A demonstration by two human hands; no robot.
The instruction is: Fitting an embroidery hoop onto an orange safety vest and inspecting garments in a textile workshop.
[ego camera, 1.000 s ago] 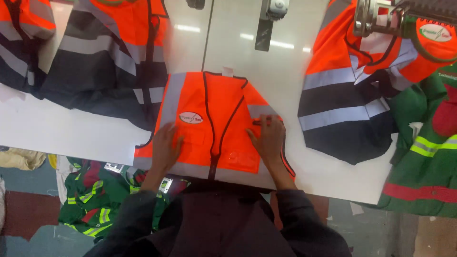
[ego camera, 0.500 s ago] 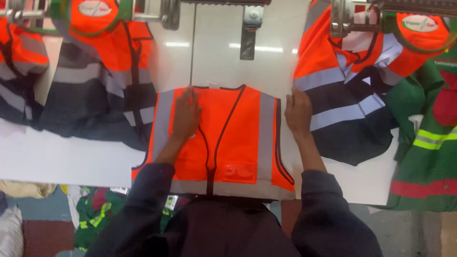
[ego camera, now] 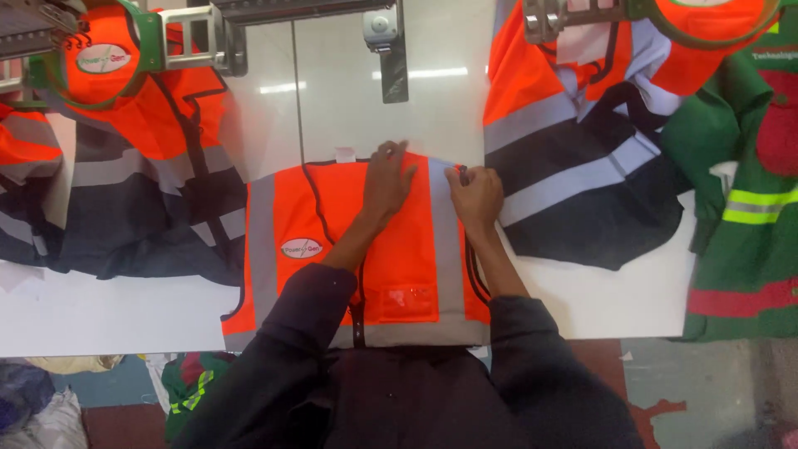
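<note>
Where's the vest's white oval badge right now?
In the head view, the white oval badge sits on the left chest of the orange vest lying flat on the white table, left of the person's left forearm.

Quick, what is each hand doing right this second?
Left hand: open, flat on the orange vest.
Right hand: curled at the vest's shoulder edge; whether it pinches the cloth cannot be told.
</note>
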